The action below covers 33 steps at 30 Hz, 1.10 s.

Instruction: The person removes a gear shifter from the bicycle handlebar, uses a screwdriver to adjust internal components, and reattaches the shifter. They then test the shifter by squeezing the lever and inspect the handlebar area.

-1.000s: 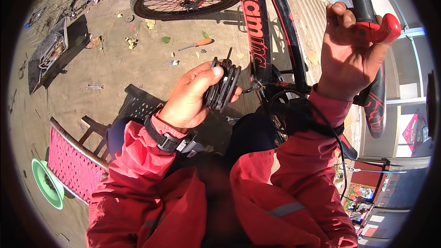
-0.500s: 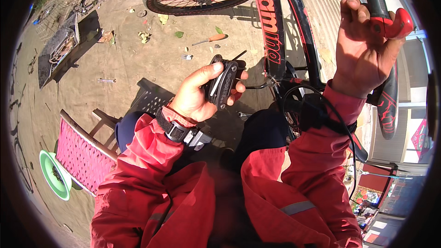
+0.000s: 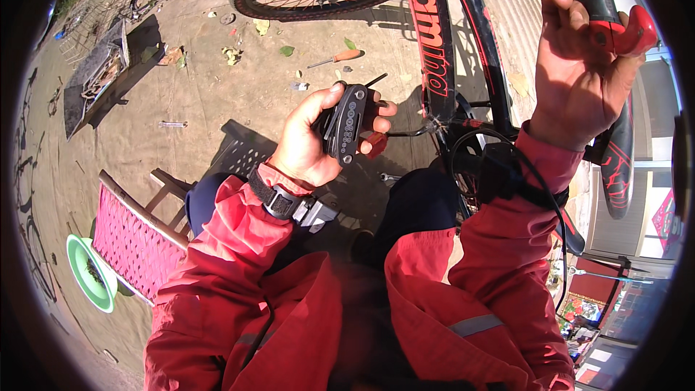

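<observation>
Holding a marked multi-tool, the left grip neighbours a lettered bicycle.

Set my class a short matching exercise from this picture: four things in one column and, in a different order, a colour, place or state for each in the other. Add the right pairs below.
Column one
1. folding multi-tool
2. screwdriver
3. basin
4. woven panel

Column two
A. pink
B. lying on the ground
C. light green
D. held in the person's left hand

Right pairs: 1-D, 2-B, 3-C, 4-A
</observation>
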Motion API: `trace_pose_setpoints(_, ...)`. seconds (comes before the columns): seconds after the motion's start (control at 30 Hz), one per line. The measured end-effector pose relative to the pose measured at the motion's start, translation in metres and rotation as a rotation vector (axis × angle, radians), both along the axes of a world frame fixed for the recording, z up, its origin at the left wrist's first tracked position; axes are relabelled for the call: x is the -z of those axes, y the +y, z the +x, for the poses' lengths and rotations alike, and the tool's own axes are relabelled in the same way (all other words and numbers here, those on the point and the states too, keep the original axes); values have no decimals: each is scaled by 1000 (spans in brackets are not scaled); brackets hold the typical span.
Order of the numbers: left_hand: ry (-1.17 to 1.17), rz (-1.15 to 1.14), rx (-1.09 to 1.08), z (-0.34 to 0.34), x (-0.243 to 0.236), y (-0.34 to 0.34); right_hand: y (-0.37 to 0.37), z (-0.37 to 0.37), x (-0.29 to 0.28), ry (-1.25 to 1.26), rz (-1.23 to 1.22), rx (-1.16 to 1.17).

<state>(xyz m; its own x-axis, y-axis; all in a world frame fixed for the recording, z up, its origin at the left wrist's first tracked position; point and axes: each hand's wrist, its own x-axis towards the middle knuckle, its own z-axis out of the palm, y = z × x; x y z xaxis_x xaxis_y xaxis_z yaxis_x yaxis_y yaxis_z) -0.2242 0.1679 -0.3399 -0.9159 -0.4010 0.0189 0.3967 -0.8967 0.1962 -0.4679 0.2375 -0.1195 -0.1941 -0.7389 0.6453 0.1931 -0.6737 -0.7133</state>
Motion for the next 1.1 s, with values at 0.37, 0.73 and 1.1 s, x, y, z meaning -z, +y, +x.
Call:
trace_pose_setpoints(0.37, -52, -63, -49, 0, -3, 1, -1, 1, 0, 12, 2, 22)
trace_pose_setpoints(0.73, -46, -84, -26, 3, -4, 1, 0, 3, -1, 48, -9, 56)
trace_pose_setpoints(1.1, -164, 36, -177, -5, 1, -2, 4, 0, -4, 20, 50, 10)
